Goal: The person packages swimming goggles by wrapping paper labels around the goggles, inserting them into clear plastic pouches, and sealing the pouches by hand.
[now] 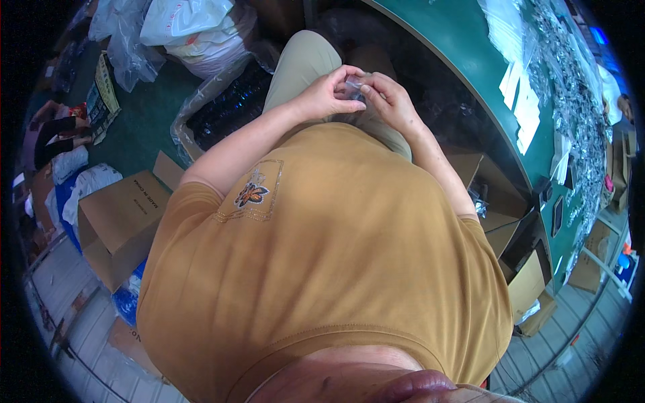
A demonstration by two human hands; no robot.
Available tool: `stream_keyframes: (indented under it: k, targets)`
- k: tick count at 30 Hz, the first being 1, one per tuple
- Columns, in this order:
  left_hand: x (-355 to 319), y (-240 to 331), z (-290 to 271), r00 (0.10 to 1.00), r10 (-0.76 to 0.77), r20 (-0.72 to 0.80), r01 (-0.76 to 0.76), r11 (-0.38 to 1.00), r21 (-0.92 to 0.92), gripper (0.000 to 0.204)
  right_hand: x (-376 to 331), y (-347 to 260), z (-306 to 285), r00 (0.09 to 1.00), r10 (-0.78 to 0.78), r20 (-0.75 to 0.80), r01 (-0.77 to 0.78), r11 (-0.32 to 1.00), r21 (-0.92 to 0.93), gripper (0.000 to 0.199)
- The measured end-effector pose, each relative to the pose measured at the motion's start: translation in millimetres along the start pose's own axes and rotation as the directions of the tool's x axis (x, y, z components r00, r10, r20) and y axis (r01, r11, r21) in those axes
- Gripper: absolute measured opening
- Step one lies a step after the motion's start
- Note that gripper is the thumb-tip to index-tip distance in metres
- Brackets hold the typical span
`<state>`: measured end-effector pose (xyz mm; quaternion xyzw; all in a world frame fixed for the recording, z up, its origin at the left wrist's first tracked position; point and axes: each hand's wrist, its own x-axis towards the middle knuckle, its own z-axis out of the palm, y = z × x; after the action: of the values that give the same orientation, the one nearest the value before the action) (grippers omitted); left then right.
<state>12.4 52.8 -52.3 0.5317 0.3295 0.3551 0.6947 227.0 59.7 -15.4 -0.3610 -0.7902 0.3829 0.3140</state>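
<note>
My left hand (329, 94) and my right hand (386, 99) meet in front of my body, above my lap. Between their fingertips they pinch a small clear plastic bag (354, 83). What is inside the bag is too small to tell. Both hands have their fingers curled around its edges. My ochre shirt fills the middle of the view and hides my lap below the hands.
A green table (463, 47) curves along the right, with white papers (521, 101) and a long heap of small shiny packets (581, 114). A large clear bag of dark parts (228, 107) sits left of my legs. An open cardboard box (117, 221) stands at the left.
</note>
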Motion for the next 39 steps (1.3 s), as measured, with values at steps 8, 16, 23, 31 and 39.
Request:
stream_keyframes:
  k: [8, 16, 23, 31, 39]
  targets:
    - [-1.4, -5.4, -2.9, 0.999, -0.052, 0.007, 0.052, 0.998, 0.027, 0.060, 4.2, -3.5, -6.3, 0.990, 0.121, 0.077, -0.124, 0.991, 0.045, 0.019]
    - [-1.6, -1.1, 2.4, 1.000, -0.012, -0.015, 0.012, 1.000, 0.000, 0.061, 5.2, 4.6, -8.8, 0.975, 0.179, 0.129, -0.190, 0.979, 0.079, 0.022]
    - [-6.7, 9.3, 1.5, 1.000, 0.001, 0.005, -0.002, 0.998, 0.063, 0.062, 5.3, -10.2, 1.4, 0.998, 0.057, 0.017, -0.056, 0.998, -0.032, 0.014]
    - [-29.5, 41.1, -18.7, 0.969, 0.247, -0.032, -0.218, 0.906, 0.363, 0.030, 10.5, -37.7, -6.1, 0.996, -0.059, 0.062, 0.070, 0.981, -0.183, 0.011]
    - [-37.3, 44.4, -23.5, 0.983, 0.174, -0.058, -0.139, 0.915, 0.380, 0.015, 10.7, -40.3, -2.6, 0.989, -0.119, 0.087, 0.134, 0.970, -0.203, 0.009]
